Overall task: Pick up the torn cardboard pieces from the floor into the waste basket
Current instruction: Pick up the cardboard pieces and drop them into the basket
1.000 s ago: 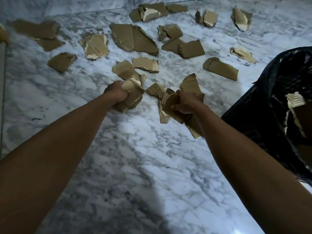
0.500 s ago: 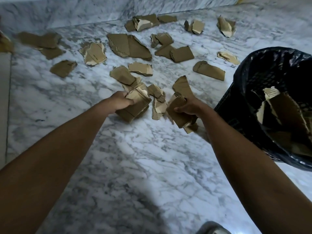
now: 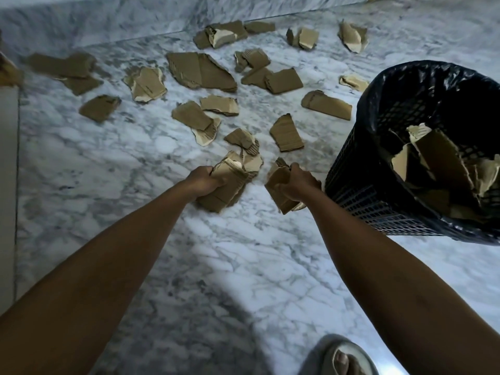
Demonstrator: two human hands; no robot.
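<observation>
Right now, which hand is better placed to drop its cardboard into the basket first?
Right. The right hand holds its cardboard stack just beside the waste basket; the left hand grips its bundle farther away.

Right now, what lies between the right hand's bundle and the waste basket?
Head view: only bare marble floor separates the right hand, gripping cardboard pieces, from the waste basket. No loose piece lies there.
</observation>
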